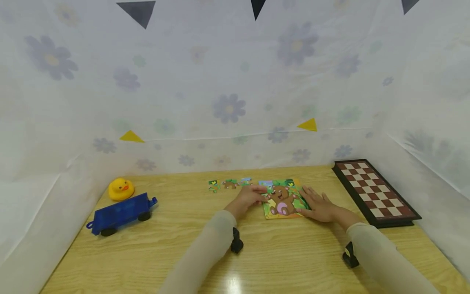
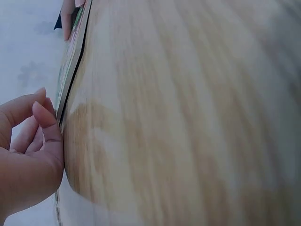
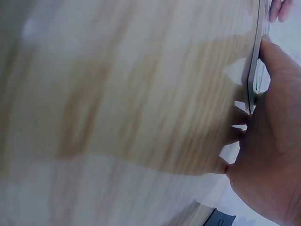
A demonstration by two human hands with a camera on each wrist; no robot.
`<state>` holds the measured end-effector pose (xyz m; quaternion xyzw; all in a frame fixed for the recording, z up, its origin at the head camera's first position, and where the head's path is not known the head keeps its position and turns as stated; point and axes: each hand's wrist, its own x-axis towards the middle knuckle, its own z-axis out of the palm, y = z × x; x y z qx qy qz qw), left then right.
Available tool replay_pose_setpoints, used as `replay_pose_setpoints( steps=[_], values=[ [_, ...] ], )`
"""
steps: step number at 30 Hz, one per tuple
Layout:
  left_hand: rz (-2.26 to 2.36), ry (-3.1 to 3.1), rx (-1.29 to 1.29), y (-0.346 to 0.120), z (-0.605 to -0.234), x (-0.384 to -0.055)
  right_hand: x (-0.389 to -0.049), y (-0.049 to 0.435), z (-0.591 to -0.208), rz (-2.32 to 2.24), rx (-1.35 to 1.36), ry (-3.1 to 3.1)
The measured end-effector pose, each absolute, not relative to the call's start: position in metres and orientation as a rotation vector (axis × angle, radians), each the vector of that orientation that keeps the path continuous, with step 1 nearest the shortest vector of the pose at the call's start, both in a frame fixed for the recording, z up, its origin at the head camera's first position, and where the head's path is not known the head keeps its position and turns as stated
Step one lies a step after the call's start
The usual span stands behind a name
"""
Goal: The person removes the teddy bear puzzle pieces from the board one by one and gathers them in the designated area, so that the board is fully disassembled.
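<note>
A bear jigsaw puzzle (image 1: pixel 282 200) lies flat on the table, showing a brown bear on a green and yellow ground. My left hand (image 1: pixel 249 198) touches its left edge, the fingers loosely bent; in the left wrist view the thumb (image 2: pixel 47 123) is close to the index fingertip beside the board's edge. On the other side, my right hand (image 1: pixel 320 205) rests along the puzzle's right edge with straight, spread fingers. Its thumb (image 3: pixel 273 54) lies on the board's near right corner. Loose puzzle pieces (image 1: pixel 230 184) are on the table beyond my left hand.
At the far left a yellow rubber duck (image 1: pixel 121 189) sits behind a blue toy trailer (image 1: pixel 122 212). A checkered game board (image 1: pixel 371 188) in a dark case lies to the right. A flower-patterned cloth (image 1: pixel 229 108) hangs behind the wooden table (image 1: pixel 279 261).
</note>
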<state>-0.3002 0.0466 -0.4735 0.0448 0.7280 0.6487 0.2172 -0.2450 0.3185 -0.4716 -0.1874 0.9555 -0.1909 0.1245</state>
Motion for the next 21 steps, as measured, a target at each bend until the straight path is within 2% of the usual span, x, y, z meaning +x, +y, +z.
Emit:
replay_pose_setpoints(
  steps=[14,21],
  values=[
    [1.716,2.307,0.231,0.059,-0.477,-0.292,-0.251,0.324,-0.486,-0.519,-0.548,2.823],
    [1.723,2.332,0.151,0.065,-0.474,-0.291,-0.247,0.323,-0.480,-0.576,-0.551,2.808]
  ],
)
